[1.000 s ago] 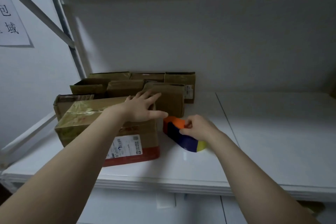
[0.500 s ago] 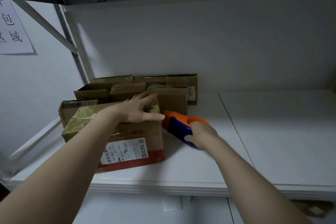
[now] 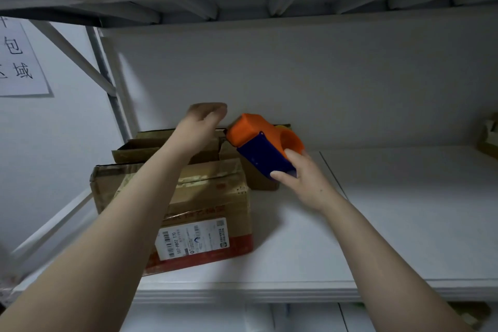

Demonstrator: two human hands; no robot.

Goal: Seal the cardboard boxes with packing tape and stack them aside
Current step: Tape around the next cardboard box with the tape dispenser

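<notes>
A brown cardboard box (image 3: pixel 213 205) with a white shipping label and a red bottom band stands at the front left of the white shelf (image 3: pixel 377 224). My right hand (image 3: pixel 304 180) grips an orange and blue tape dispenser (image 3: pixel 264 145) and holds it in the air above the box's far right corner. My left hand (image 3: pixel 204 121) hovers just left of the dispenser's orange nose, fingers loosely curled and blurred, holding nothing that I can see.
Several more brown boxes (image 3: pixel 151 143) sit behind the front one against the back wall. A paper sign (image 3: pixel 18 62) hangs on the left wall. Shelf uprights (image 3: pixel 113 94) rise at the left. Another box edge (image 3: pixel 489 140) shows at the far right.
My right hand has lifted the tape dispenser off the shelf up above the box. My left hand has left the box top and risen toward the dispenser's nose.
</notes>
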